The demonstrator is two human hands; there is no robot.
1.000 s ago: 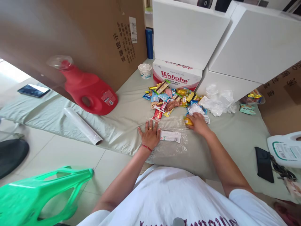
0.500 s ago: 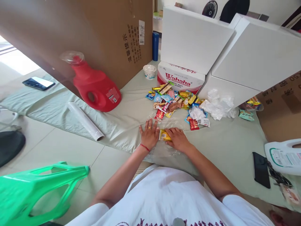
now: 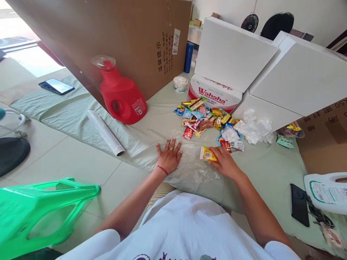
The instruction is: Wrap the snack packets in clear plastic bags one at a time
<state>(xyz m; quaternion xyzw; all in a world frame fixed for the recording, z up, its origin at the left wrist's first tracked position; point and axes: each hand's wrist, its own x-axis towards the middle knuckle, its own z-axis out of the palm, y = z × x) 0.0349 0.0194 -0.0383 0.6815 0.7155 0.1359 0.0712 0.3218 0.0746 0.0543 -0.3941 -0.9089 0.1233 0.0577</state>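
Observation:
My left hand (image 3: 169, 157) lies flat, fingers spread, on the left part of a sheet of clear plastic film (image 3: 191, 164) that covers the cloth in front of me. Gripped in my right hand (image 3: 225, 161) is a yellow snack packet (image 3: 208, 154) with a barcode label, held over the film's right side. Just beyond the hands sits a pile of small wrapped snacks (image 3: 202, 121) in many colours. A red packet (image 3: 226, 146) and crumpled clear plastic (image 3: 230, 133) lie at the pile's near right edge.
A roll of plastic film (image 3: 105, 133) and a red jug (image 3: 123, 97) are on the left, with a phone (image 3: 56, 86) farther off. A Wahaha carton (image 3: 214, 94) stands behind the snacks, next to crumpled plastic bags (image 3: 256, 128). A green stool (image 3: 48, 213) stands lower left.
My right hand has moved right with the yellow packet, away from my left hand. The left hand has shifted slightly left and spread its fingers. The camera view has turned a little.

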